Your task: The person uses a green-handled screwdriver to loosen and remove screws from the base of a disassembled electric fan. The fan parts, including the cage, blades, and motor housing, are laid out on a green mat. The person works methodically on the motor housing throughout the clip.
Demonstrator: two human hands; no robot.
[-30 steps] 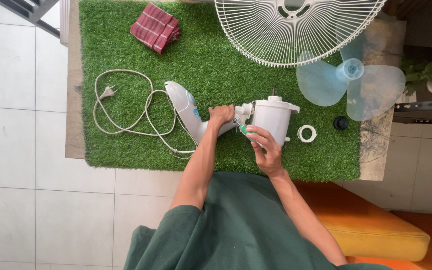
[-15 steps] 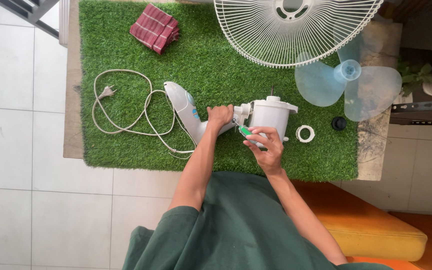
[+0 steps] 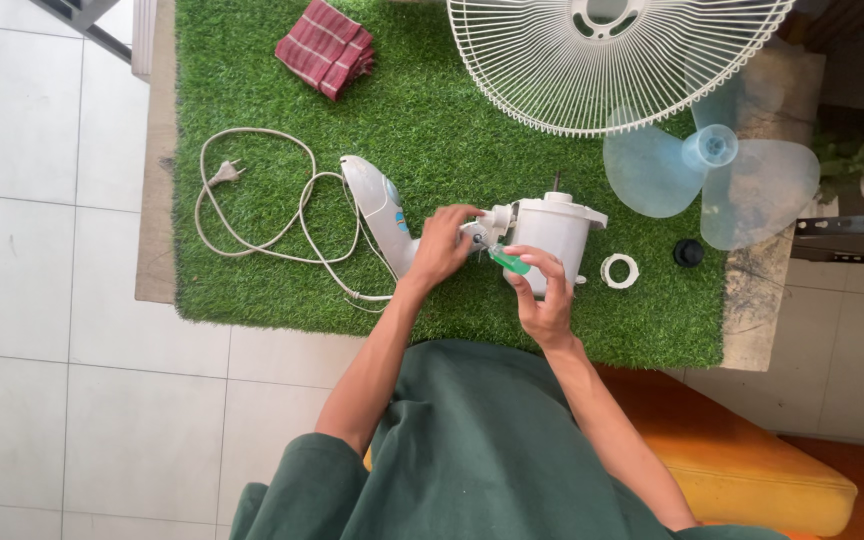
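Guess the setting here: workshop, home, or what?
Probably a home patio or balcony, not a workshop: pale tiled floor, a low table topped with artificial grass mat, an orange cushion, and a dismantled fan's guard.

A home setting: white floor tiles, an artificial grass mat, and an orange cushion.

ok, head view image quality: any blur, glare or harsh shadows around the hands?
Head view: sharp, evenly daylit, no motion blur on the left hand or right hand; soft shadows only; mild glare on the white motor housing; translucent fan blade looks hazy.
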